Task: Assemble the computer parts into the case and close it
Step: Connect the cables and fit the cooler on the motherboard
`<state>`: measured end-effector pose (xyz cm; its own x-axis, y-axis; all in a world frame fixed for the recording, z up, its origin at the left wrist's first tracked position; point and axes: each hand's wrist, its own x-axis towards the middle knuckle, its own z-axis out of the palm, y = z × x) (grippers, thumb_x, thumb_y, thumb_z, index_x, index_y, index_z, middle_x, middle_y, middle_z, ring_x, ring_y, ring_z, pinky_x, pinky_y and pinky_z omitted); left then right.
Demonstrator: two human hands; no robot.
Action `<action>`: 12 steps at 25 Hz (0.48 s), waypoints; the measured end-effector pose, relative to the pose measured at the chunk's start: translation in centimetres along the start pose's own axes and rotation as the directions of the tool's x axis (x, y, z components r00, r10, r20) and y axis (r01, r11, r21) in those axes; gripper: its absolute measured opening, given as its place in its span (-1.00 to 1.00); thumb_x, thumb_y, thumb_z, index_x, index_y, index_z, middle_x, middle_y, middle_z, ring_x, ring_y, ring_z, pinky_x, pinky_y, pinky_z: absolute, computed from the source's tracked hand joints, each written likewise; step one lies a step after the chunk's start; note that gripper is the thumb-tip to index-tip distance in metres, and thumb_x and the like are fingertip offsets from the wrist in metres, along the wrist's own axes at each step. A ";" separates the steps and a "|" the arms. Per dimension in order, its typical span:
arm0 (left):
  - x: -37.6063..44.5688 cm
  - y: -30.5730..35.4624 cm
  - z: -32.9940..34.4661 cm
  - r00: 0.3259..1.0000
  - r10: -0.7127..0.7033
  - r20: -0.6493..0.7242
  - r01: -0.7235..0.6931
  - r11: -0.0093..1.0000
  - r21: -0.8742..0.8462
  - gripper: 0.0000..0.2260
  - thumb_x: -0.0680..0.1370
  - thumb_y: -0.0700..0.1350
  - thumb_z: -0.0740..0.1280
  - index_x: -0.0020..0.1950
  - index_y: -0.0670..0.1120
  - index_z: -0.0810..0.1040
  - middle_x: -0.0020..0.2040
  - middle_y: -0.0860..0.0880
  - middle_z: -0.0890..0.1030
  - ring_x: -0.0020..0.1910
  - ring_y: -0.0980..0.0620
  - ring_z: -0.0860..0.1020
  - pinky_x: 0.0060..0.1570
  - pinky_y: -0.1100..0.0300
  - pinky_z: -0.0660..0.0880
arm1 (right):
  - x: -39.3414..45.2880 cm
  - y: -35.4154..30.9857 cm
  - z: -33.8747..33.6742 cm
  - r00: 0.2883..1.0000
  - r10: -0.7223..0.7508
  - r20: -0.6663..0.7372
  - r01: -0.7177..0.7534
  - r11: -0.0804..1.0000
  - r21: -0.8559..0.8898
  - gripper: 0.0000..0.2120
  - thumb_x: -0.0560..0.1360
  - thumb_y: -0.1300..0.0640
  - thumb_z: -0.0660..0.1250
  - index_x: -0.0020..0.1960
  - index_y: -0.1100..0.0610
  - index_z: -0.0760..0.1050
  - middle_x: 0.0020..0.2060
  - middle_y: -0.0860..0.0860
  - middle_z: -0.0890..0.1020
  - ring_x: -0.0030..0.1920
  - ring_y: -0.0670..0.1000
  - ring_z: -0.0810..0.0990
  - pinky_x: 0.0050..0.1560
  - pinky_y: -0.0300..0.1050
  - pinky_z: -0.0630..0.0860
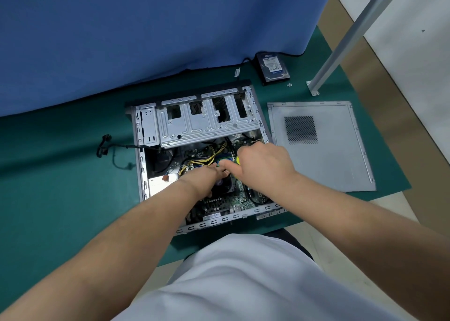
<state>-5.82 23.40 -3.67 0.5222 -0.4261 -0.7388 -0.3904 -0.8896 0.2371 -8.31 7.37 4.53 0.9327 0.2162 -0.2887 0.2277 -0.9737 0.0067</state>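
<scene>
**Inspector:** The computer case [146, 135] lies on its side on the green desk [60, 186], open side up, with the blue screen [146, 28] just behind it. Both your hands are inside it, over the motherboard [219, 202].

**Operator:** And my right hand?

**Inspector:** Your right hand [264, 161] has its grip clamped on a screwdriver [237, 160]; only a yellow and black part of the handle shows between thumb and fingers. The tip is hidden, so I cannot tell what it touches.

**Operator:** The left?

**Inspector:** Your left hand [214, 174] reaches in beside the right one, above the black cooler fan [222, 185], near the yellow cables [207, 158]. Its fingers point toward the right hand and are partly hidden behind it; I cannot tell whether that grip is apart, together or holding anything.

**Operator:** The loose parts?

**Inspector:** The side panel [341, 155] lies flat on the desk just right of the case, vent grille up, apart from it. The hard drive [274, 68] sits on the desk behind the case's far right corner, label up, with a small screw [289, 84] near it. The metal drive cage [207, 123] fills the far half of the case. A black cable [107, 147] trails out of the case's left wall onto the desk. A grey metal post [353, 33] stands at the desk's far right.
</scene>
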 end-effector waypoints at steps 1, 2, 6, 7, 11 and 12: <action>0.2 -0.1 0.1 1.000 -0.017 -0.007 0.017 1.000 -0.016 -0.34 0.58 -0.35 0.33 0.62 -0.07 0.19 0.55 -0.10 0.34 0.42 -0.10 0.44 0.29 0.12 0.40 | -0.1 0.0 0.0 0.999 -0.045 0.026 0.045 0.999 0.023 -0.46 0.59 -0.42 0.07 -0.14 0.04 0.42 -0.31 0.01 0.46 -0.23 0.14 0.52 -0.32 -0.07 0.33; 0.3 -0.2 0.1 1.000 -0.009 -0.025 0.009 1.000 -0.013 -0.36 0.57 -0.34 0.35 0.60 -0.09 0.22 0.55 -0.11 0.33 0.41 -0.11 0.46 0.27 0.11 0.42 | -0.2 0.2 -0.2 0.992 -0.120 0.038 0.118 0.992 0.049 -0.51 0.59 -0.38 0.14 0.03 0.04 0.49 -0.13 0.03 0.56 -0.16 0.16 0.58 -0.27 -0.05 0.39; 0.1 -0.4 0.1 0.997 0.072 -0.024 -0.070 0.996 0.048 -0.22 0.54 -0.37 0.38 0.65 0.02 0.12 0.65 -0.08 0.13 0.57 -0.11 0.25 0.44 0.07 0.33 | 0.1 1.9 -1.3 0.930 -0.360 0.067 0.350 0.928 0.131 -0.72 0.59 -0.02 0.36 0.30 -0.12 0.52 0.25 -0.05 0.50 0.00 0.11 0.61 -0.07 -0.01 0.56; 0.0 -0.3 -0.1 0.997 0.076 -0.006 -0.075 0.996 0.057 -0.19 0.55 -0.38 0.37 0.67 0.03 0.06 0.67 -0.06 0.05 0.61 -0.10 0.17 0.48 0.06 0.28 | 0.2 2.4 -1.7 0.925 -0.358 0.125 0.341 0.929 0.143 -0.69 0.59 0.04 0.37 0.32 -0.14 0.53 0.24 -0.05 0.55 0.07 0.10 0.61 0.02 0.03 0.58; -0.7 0.3 -1.2 0.996 0.077 0.043 -0.080 0.992 0.095 -0.23 0.59 -0.37 0.32 0.67 0.00 0.00 0.68 -0.02 -0.06 0.63 -0.08 0.06 0.52 0.05 0.21 | -0.3 1.7 -2.0 0.982 -0.147 0.118 0.129 0.981 0.145 -0.73 0.62 -0.15 0.28 0.18 -0.01 0.59 -0.09 0.06 0.65 -0.01 0.16 0.63 -0.11 0.02 0.58; -0.9 0.5 -1.3 0.997 0.060 0.046 -0.064 0.994 0.089 -0.26 0.60 -0.36 0.30 0.67 -0.01 0.03 0.67 -0.06 0.00 0.62 -0.10 0.13 0.50 0.05 0.24 | -0.4 0.9 -1.7 0.992 -0.083 0.092 0.076 0.993 0.085 -0.62 0.63 -0.25 0.20 0.00 0.04 0.56 -0.24 0.06 0.58 -0.12 0.17 0.60 -0.23 -0.02 0.50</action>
<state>-5.53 23.13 -2.02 0.4626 -0.4706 -0.7514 -0.4892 -0.8423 0.2264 -7.97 6.50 6.25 0.8806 0.2890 -0.3755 0.2729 -0.9572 -0.0968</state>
